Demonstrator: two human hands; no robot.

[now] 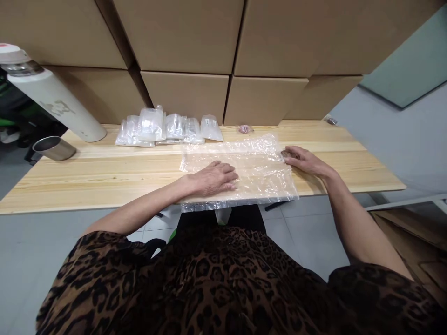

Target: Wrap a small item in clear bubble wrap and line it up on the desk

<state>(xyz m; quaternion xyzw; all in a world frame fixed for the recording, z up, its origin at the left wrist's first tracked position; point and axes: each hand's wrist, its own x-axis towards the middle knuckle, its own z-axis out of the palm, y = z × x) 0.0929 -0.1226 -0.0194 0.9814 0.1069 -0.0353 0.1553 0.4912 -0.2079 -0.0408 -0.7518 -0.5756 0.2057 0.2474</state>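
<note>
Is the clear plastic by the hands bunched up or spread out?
Spread out: the clear plastic lies wide across the table, left hand on top.

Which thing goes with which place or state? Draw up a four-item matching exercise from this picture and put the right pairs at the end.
Column 1
1. Left hand
2. Right hand
3. Metal cup
4. Cardboard boxes

Column 2
A. Stacked along the far side of the wooden table
B. Lying palm down on the clear plastic sheeting
C. Near the table's left end
D. Fingers around a small brown item at the sheeting's right edge

Pairs: 1-B, 2-D, 3-C, 4-A
</note>
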